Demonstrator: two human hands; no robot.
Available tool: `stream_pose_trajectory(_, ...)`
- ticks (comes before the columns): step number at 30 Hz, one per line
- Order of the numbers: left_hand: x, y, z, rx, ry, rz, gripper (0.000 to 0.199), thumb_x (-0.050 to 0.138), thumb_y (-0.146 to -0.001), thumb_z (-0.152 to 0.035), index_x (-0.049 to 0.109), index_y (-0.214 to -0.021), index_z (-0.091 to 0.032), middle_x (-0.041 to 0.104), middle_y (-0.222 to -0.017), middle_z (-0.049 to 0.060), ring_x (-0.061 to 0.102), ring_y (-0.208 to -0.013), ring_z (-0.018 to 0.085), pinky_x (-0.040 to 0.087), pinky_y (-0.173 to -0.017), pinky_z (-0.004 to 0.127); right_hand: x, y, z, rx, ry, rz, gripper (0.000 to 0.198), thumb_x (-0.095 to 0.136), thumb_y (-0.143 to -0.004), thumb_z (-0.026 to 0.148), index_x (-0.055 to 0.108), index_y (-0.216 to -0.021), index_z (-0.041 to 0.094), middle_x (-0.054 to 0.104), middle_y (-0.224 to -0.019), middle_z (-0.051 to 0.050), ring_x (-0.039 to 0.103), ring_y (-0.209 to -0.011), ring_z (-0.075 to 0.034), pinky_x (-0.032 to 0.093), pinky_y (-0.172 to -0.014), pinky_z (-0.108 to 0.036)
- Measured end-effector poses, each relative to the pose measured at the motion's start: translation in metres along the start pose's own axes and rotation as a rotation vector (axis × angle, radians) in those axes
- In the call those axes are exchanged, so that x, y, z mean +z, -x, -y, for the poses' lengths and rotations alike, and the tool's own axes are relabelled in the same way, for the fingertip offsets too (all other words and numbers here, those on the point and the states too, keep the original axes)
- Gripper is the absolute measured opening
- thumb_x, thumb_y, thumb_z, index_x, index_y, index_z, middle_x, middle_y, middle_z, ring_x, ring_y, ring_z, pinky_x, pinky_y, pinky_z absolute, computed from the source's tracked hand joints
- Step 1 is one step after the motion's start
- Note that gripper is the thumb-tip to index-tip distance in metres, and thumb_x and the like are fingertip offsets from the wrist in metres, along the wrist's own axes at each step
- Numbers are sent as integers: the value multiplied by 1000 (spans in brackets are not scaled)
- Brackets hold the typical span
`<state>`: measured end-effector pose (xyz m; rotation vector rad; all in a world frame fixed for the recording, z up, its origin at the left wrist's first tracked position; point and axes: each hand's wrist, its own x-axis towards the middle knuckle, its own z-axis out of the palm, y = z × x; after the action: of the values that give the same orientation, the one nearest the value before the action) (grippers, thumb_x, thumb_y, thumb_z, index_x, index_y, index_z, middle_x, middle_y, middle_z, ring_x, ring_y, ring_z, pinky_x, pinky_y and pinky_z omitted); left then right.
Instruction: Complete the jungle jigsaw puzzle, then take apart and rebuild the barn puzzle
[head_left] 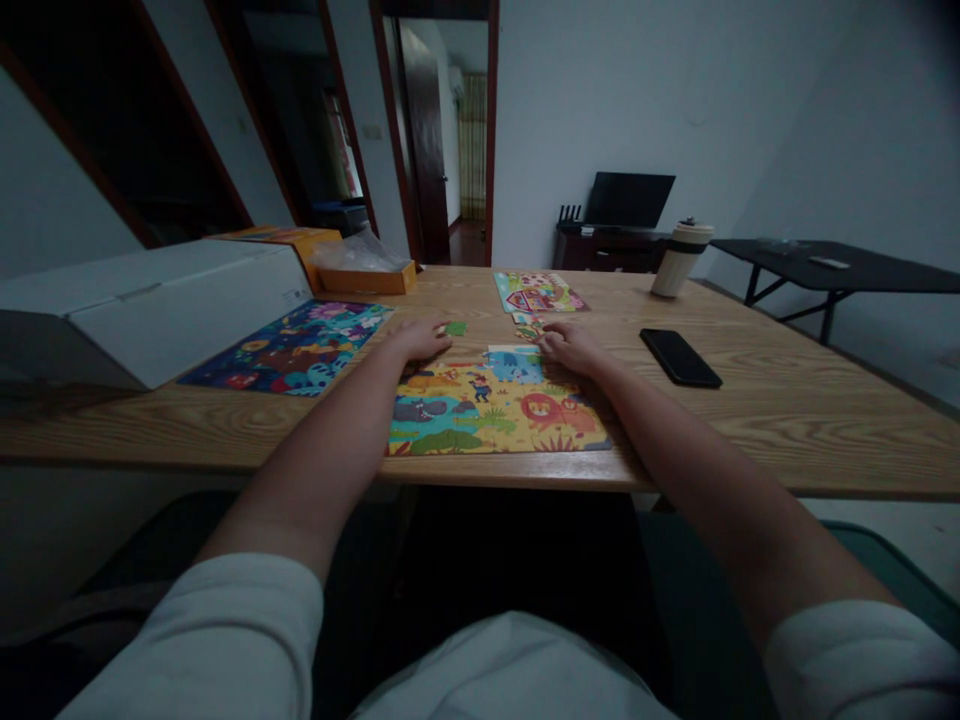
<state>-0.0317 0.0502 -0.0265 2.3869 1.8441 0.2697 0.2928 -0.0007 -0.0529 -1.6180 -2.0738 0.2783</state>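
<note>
Lying at about ten o'clock from the yellow animal puzzle [491, 415], one long white box [176, 295] fills the table's left end, with one dark blue puzzle [300, 345] beside it. One orange tray [367, 278] holding clear plastic sits at eleven. Nearer on that bearing is the left hand [421, 341], fingers loosely curled beside one green piece [455, 328]; I cannot tell whether it grips it. At centre, near the table's [810, 420] front edge, the animal puzzle runs lengthwise from nine to three, its animals upright to the wearer, its far edge uneven. Between twelve and one come loose pieces [528, 331], too small to count, then one farm puzzle [536, 293]. The right hand [571, 347] reaches these pieces from one o'clock, fingers bent, its hold unclear; its forearm crosses the puzzle's right side. One cup [681, 258] stands between one and two, farther off; one phone [680, 358] lies just past two.
</note>
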Motion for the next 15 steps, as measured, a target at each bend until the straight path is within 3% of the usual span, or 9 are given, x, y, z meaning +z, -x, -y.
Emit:
stream_pose_trajectory(4, 3, 4, -16, 16, -57, 80, 50, 59, -83, -56, 60, -130, -38, 55, -137, 6, 49, -124, 34, 35, -104, 48, 2, 1, 3, -5, -48, 1, 37, 47, -95, 40, 67, -114, 16, 69, -106, -12, 63, -96, -22, 47, -89, -32)
stream_pose_trajectory(9, -1, 6, -23, -77, -73, 23, 40, 61, -82, -53, 69, -112, -28, 68, -112, 11, 59, -108, 32, 43, -94, 45, 1, 1, 3, 1, -42, 22, 36, 47, -96, 42, 69, -107, 16, 70, -101, -11, 64, -90, -22, 48, -84, -31)
stream_pose_trajectory(12, 0, 7, -24, -100, -55, -38, 51, 64, -80, -55, 63, -124, -29, 65, -120, 11, 57, -111, 33, 42, -95, 46, 1, 1, 2, -16, -26, 18, 35, 46, -96, 41, 69, -107, 16, 69, -104, -12, 64, -91, -22, 48, -83, -32)
stream_pose_trajectory(15, 4, 5, -24, -54, -75, 3, 52, 57, -85, -55, 57, -134, -37, 57, -134, 9, 51, -120, 37, 37, -99, 53, 1, 1, 2, -31, -10, 28, 36, 44, -97, 40, 69, -109, 17, 68, -109, -12, 64, -94, -22, 48, -84, -34)
